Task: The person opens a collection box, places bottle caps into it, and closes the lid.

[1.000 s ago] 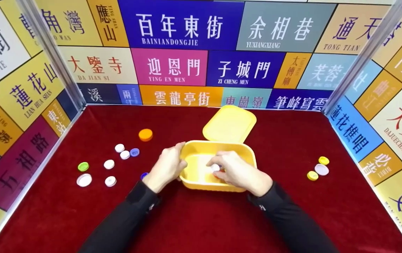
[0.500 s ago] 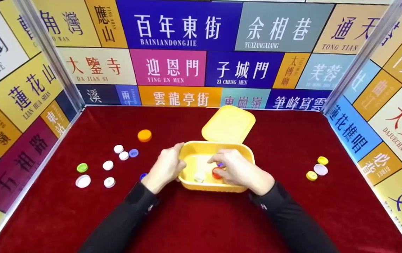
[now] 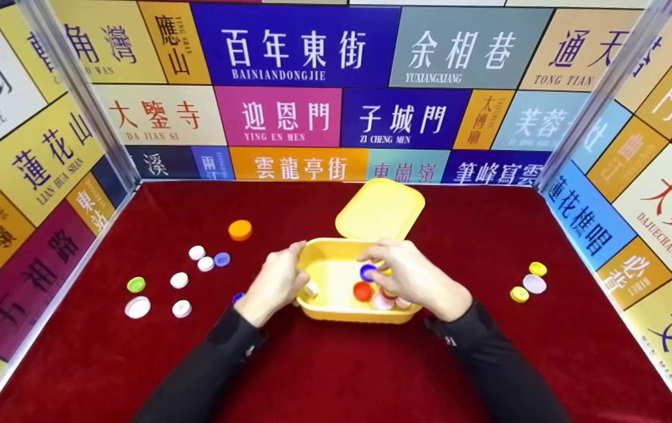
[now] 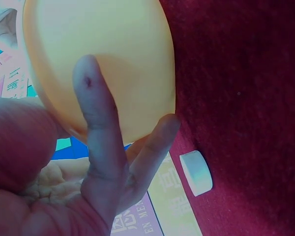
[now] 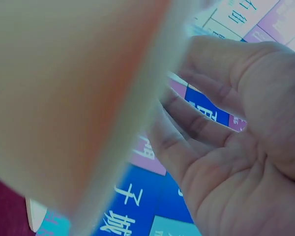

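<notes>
My left hand point(image 3: 277, 281) grips the left end of a yellow plastic box point(image 3: 365, 317); the left wrist view shows its fingers against the box's outer wall point(image 4: 142, 59). Inside the box, my right hand point(image 3: 415, 276) has its thumb and forefinger about a blue bottle cap point(image 3: 367, 272), apparently pinching it. A red cap point(image 3: 362, 291) lies just below, with pink-white caps point(image 3: 382, 302) beside it, partly under the hand. A white cap point(image 3: 311, 289) leans near the box's left end. In the right wrist view the blurred box wall point(image 5: 64, 98) hides the fingertips.
The yellow lid point(image 3: 380, 208) lies behind the box. Several loose caps are at left, including an orange cap point(image 3: 240, 230) and a green cap point(image 3: 136, 285). Two yellow caps and a lilac cap point(image 3: 534, 284) sit at right. Printed walls enclose the red cloth point(image 3: 336, 370).
My right hand has shifted slightly right and up inside the box, uncovering the red and pink-white caps. A white cap has slid to the left end. My left hand keeps its hold.
</notes>
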